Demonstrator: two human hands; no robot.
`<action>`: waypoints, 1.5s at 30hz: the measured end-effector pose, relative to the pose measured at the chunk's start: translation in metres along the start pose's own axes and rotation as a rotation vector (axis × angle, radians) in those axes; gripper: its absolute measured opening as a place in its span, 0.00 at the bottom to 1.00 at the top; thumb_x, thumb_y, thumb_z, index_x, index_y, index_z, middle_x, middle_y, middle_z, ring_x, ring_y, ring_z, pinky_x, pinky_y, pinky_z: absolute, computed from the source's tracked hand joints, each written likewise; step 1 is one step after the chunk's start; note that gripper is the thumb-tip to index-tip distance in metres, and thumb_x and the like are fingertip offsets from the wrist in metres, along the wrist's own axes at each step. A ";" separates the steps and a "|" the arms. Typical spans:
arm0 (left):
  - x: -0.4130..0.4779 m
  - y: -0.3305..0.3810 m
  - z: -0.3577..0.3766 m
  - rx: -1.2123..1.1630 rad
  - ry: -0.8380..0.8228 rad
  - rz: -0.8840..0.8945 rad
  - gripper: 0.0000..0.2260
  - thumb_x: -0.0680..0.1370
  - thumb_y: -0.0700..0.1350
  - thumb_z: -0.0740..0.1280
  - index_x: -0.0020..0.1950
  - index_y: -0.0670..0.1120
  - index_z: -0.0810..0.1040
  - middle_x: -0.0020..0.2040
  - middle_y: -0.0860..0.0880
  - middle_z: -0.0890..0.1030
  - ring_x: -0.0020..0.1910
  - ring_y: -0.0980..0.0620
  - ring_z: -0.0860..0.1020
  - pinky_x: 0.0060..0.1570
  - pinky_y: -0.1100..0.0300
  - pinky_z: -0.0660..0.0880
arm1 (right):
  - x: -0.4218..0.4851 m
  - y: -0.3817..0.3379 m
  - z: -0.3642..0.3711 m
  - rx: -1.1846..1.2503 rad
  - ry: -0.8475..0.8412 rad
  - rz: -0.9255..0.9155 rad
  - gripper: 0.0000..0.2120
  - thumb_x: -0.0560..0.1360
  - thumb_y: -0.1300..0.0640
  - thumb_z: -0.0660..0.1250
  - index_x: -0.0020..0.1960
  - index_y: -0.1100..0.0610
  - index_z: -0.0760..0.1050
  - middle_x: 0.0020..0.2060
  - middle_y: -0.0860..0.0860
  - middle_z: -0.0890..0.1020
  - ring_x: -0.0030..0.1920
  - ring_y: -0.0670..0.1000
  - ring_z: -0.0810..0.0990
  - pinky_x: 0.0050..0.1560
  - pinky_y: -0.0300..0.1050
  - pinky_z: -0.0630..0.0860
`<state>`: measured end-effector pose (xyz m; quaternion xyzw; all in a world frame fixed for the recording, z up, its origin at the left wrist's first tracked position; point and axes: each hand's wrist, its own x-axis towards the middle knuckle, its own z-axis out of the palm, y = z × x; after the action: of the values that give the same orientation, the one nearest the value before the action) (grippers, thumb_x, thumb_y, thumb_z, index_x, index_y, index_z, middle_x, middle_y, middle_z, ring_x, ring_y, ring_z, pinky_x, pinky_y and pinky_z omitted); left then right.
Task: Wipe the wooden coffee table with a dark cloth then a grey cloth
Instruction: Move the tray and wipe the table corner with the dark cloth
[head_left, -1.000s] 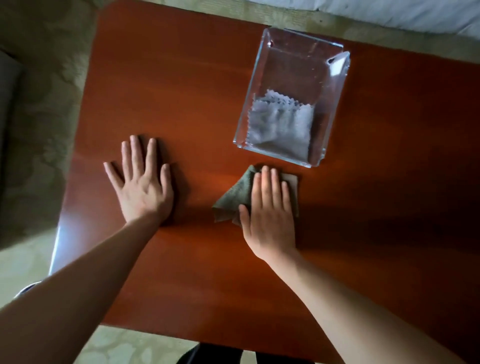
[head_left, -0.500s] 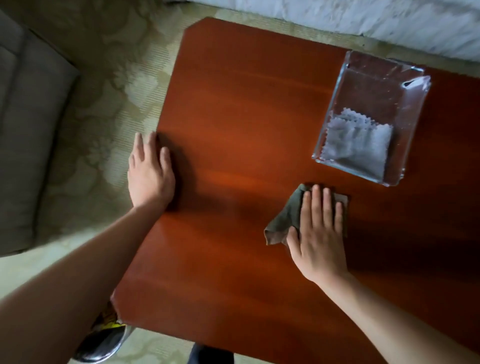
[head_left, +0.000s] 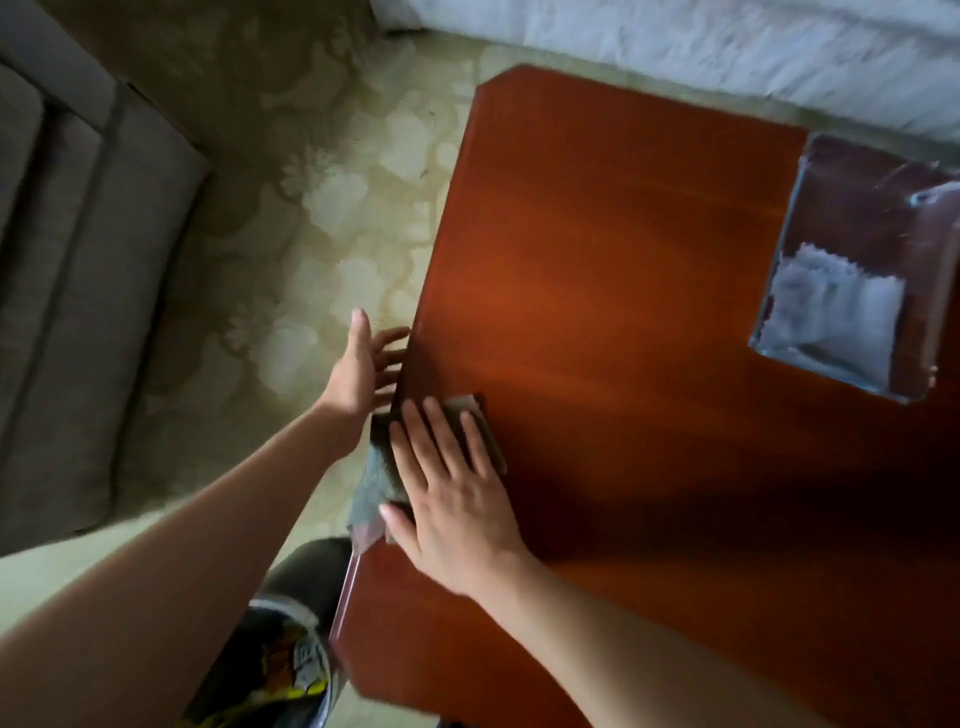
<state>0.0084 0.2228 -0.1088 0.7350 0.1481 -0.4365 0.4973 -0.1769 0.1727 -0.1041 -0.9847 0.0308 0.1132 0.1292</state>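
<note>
My right hand (head_left: 452, 478) lies flat on the dark cloth (head_left: 376, 480) at the left edge of the reddish wooden coffee table (head_left: 597, 270). Part of the cloth hangs over that edge. My left hand (head_left: 358, 371) is off the tabletop, just beside the left edge, fingers spread and holding nothing; its fingertips are hidden behind the edge. The grey cloth (head_left: 836, 312) lies folded inside a clear tray (head_left: 883, 171) at the table's right side.
A grey sofa (head_left: 67, 291) stands at the left on a pale patterned carpet (head_left: 332, 208). White bedding (head_left: 727, 52) runs along the far side. A dark round object with yellow print (head_left: 280, 649) sits below the table's near left corner.
My right hand has slid the dark cloth left to the table's edge, where it now overhangs. My left hand has left the tabletop and moved beside the edge. The view has swung left.
</note>
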 end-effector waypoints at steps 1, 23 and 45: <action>0.002 0.005 0.005 -0.004 -0.014 0.015 0.34 0.82 0.70 0.40 0.64 0.55 0.80 0.59 0.52 0.85 0.55 0.52 0.82 0.50 0.55 0.74 | 0.000 0.007 0.001 -0.003 0.005 -0.030 0.37 0.84 0.37 0.53 0.85 0.58 0.52 0.85 0.57 0.51 0.85 0.58 0.43 0.82 0.64 0.47; 0.061 0.128 0.122 0.628 0.578 0.138 0.35 0.84 0.65 0.39 0.67 0.48 0.79 0.59 0.39 0.82 0.60 0.36 0.80 0.61 0.44 0.72 | 0.175 0.352 -0.122 0.035 0.225 0.946 0.35 0.85 0.40 0.45 0.85 0.60 0.46 0.85 0.57 0.48 0.85 0.58 0.44 0.82 0.64 0.43; 0.064 0.135 0.127 0.644 0.680 0.095 0.29 0.86 0.56 0.44 0.49 0.46 0.81 0.47 0.40 0.83 0.49 0.36 0.81 0.50 0.49 0.71 | 0.307 0.289 -0.144 -0.001 0.148 0.108 0.19 0.84 0.48 0.53 0.73 0.52 0.66 0.74 0.54 0.74 0.80 0.55 0.64 0.73 0.59 0.63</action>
<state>0.0704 0.0375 -0.0939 0.9592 0.1259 -0.1713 0.1866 0.1269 -0.1536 -0.1110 -0.9873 0.0933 0.0469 0.1199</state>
